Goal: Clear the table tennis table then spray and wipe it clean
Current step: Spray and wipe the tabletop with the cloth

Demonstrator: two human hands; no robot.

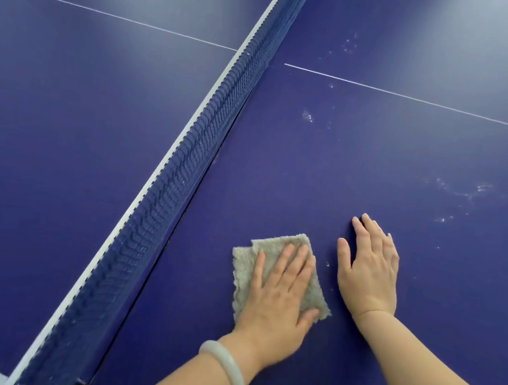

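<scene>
Beside net (185,155), hands flat, left (279,299) on cloth (284,247)

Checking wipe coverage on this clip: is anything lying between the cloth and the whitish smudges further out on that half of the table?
Only the right hand, flat on the table beside the cloth under the left hand, lies toward the right-side smudges. The path to the spot straight ahead is open.
</scene>
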